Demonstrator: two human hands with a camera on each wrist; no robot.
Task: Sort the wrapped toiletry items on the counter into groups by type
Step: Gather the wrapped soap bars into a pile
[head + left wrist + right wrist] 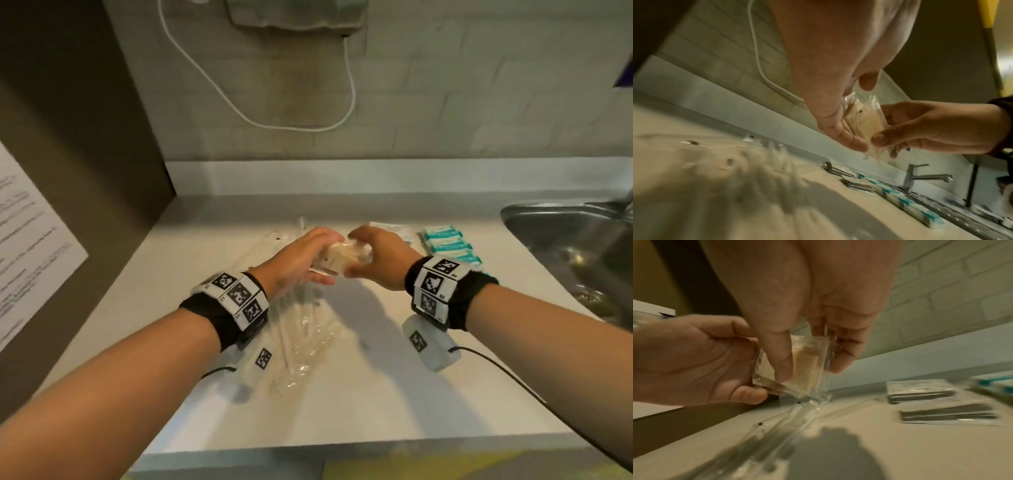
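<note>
The clear packet [342, 258] pinched between the left hand [301, 260] and right hand [380, 257] shows pale beige contents. Just right of the right hand lie soap bars [448, 245] in teal-and-white wrappers. Below the left hand, long transparent wrappers [301, 329] hold white sticks. Both wristbands [442, 291] are black with black-and-white square markers. The counter [376, 404] is off-white; the sink [575, 240], far right, is silver steel.

boxes [448, 245] right of packets [301, 329], sink [561, 240] rightmost

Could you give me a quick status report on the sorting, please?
Left hand and right hand both hold clear packet above counter. Nothing in the way.
</note>
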